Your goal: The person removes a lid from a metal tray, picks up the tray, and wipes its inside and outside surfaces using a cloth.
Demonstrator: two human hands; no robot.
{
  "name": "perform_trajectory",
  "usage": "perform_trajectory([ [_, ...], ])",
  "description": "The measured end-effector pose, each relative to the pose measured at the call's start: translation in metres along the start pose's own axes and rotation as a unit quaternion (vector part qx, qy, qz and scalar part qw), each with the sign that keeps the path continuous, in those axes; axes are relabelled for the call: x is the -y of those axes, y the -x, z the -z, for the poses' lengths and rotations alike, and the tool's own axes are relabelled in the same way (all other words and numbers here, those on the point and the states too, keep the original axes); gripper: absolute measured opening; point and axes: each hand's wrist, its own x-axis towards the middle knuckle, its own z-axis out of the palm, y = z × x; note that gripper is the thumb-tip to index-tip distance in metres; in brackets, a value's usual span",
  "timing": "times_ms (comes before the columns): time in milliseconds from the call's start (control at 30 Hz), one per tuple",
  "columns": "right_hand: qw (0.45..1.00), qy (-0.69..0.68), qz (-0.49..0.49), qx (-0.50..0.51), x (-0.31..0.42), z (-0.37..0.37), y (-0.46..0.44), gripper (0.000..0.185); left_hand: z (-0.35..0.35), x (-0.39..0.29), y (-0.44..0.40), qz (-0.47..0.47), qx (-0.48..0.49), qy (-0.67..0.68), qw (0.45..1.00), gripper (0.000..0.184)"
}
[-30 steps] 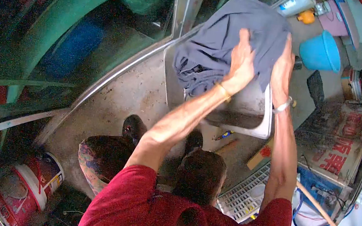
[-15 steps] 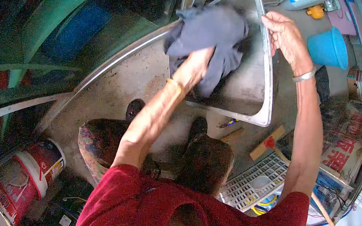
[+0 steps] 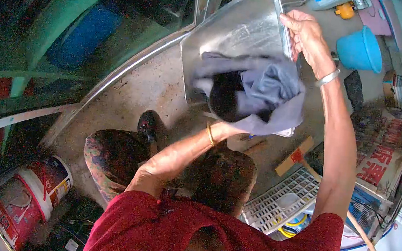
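Cloth (image 3: 274, 87) nearer person (image 3: 144, 233), over left fingers (image 3: 234, 129)

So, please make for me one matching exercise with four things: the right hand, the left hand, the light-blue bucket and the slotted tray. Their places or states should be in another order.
1. Right hand
2. Left hand
3. Light-blue bucket
4. Slotted tray

A. Mostly hidden by the grey cloth
B. Beside the right knee
C. At the rim of the metal basin
D. Upper right of the view

Right pairs: 1-C, 2-A, 3-D, 4-B
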Motion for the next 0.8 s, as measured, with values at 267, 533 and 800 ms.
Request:
perform_trajectory([
  [267, 0.974, 0.004, 0.027, -0.227, -0.048, 0.018, -0.016, 0.040, 0.048, 0.113, 0.040, 0.122, -0.098, -0.108, 0.982, 0.035],
  [533, 0.921, 0.324, 0.072, -0.203, -0.047, 0.026, -0.016, 0.041, 0.076, 0.101, -0.028, 0.107, 0.117, -0.297, 0.942, 0.033],
  [800, 0.917, 0.312, 0.155, -0.196, -0.044, 0.017, -0.016, 0.036, -0.067, -0.007, -0.173, 0.147, -0.204, 0.330, 0.910, 0.037],
])
